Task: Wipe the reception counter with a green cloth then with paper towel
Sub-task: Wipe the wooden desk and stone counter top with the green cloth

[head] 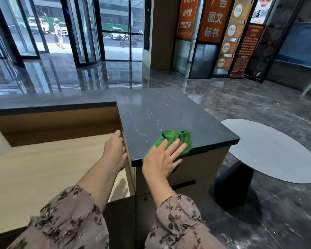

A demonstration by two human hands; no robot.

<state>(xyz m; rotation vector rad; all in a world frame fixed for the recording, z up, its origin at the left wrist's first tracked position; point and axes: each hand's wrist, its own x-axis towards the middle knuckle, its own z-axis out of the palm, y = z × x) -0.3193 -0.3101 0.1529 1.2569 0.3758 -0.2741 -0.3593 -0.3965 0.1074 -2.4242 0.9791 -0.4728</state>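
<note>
On the dark desk (162,112) corner, the flat right hand (162,159) presses the green cloth (176,141) mid-wipe, the left hand (115,150) braces the desk's edge; sweeping farther seems next.

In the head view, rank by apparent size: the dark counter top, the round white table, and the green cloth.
1. dark counter top
2. round white table, slightly smaller
3. green cloth, partly under the right hand

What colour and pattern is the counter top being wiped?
The counter top is dark grey with thin white veins, like marble; the head view shows it.
</note>
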